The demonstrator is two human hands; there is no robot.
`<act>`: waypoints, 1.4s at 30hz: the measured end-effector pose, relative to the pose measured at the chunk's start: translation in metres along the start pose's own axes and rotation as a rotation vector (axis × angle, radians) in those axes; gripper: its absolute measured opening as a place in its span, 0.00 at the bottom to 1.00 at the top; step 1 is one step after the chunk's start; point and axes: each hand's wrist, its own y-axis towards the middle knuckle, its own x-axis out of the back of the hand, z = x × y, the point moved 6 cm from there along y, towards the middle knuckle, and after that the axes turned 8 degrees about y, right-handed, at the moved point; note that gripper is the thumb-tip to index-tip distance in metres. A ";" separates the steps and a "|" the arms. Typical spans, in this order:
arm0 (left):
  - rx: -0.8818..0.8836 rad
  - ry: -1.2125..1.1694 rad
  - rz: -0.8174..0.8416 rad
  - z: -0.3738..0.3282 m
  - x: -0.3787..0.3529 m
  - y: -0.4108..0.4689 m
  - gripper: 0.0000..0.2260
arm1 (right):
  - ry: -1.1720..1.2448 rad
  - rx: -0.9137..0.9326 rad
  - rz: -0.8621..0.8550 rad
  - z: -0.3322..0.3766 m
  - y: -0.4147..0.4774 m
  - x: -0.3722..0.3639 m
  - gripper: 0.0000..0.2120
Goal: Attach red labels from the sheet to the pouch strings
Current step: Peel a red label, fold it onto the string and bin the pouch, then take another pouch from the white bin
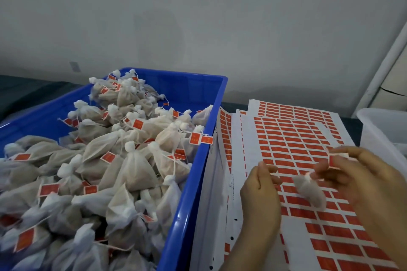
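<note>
One pouch (309, 192) — small, white, gauzy, tied — hangs from the right hand (361, 182), whose fingers pinch one red label (334, 160); the left hand (259, 191) curls, its hold unclear.

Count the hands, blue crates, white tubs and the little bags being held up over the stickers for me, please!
Hands: 2 (left hand, right hand)
Blue crate: 1
White tub: 1
Held pouch: 1
Total: 5
</note>
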 end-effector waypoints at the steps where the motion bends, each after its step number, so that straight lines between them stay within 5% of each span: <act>1: -0.008 0.026 0.027 0.002 -0.003 0.000 0.14 | -0.009 -0.001 0.034 0.007 0.002 0.000 0.07; 4: -0.037 0.084 0.101 0.007 -0.012 -0.001 0.14 | 0.168 0.159 0.096 0.056 0.006 -0.011 0.08; 12: -0.032 0.239 0.159 0.011 -0.020 0.001 0.16 | 0.492 0.232 0.235 0.136 0.033 -0.093 0.14; 18: 0.018 0.361 0.164 0.013 -0.023 0.002 0.15 | 0.274 0.294 0.256 0.151 0.066 -0.168 0.13; 23: 0.177 -0.163 0.193 0.022 -0.025 0.005 0.16 | 0.054 0.267 0.250 0.118 0.092 -0.193 0.13; 28: 0.027 0.068 0.184 0.015 -0.025 0.005 0.15 | -0.074 0.225 0.343 0.080 0.097 -0.192 0.12; 36: -0.024 0.329 0.150 0.013 -0.018 0.006 0.14 | -0.248 0.343 0.282 0.082 0.083 -0.149 0.14; 42: -0.050 0.354 0.180 0.016 -0.021 0.002 0.13 | -0.481 0.365 0.113 0.094 0.050 -0.016 0.06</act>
